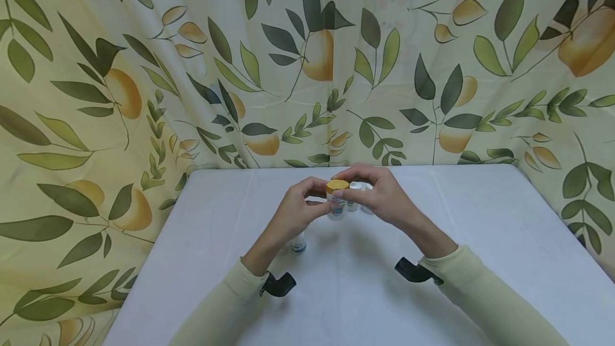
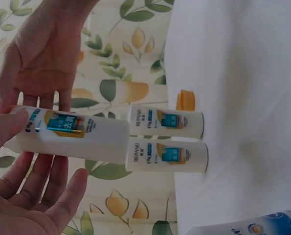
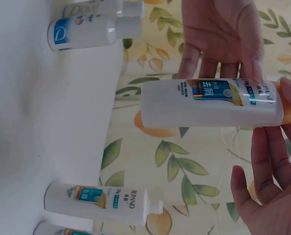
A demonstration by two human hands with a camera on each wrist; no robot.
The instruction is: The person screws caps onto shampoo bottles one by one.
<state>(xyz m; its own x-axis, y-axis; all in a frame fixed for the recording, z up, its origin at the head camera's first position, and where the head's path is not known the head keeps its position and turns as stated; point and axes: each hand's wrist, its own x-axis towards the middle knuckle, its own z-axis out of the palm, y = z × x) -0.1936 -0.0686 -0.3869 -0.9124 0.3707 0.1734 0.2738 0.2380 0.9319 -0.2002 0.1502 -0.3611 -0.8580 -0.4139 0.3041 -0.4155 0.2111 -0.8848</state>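
A white REPAND shampoo bottle (image 1: pixel 337 213) with a gold cap (image 1: pixel 338 185) is held upright above the table, between both hands. My left hand (image 1: pixel 294 208) grips the bottle's body with thumb and fingers, its thumb near the label in the right wrist view. From the other side, my right hand (image 1: pixel 380 194) pinches the gold cap. The cap sits on the bottle's top. Beyond them stand two more white REPAND bottles (image 2: pixel 166 122), one with an uncapped neck (image 3: pixel 155 207) in the right wrist view. A loose orange cap (image 2: pixel 185 100) lies beside them.
A Dove bottle (image 3: pixel 84 33) with a blue-and-white label and a second Dove bottle (image 3: pixel 94 9) stand on the table's left. The white table (image 1: pixel 461 218) ends at a leaf-and-fruit patterned curtain (image 1: pixel 394 122). Black wrist cameras (image 1: pixel 281 285) hang under the sleeves.
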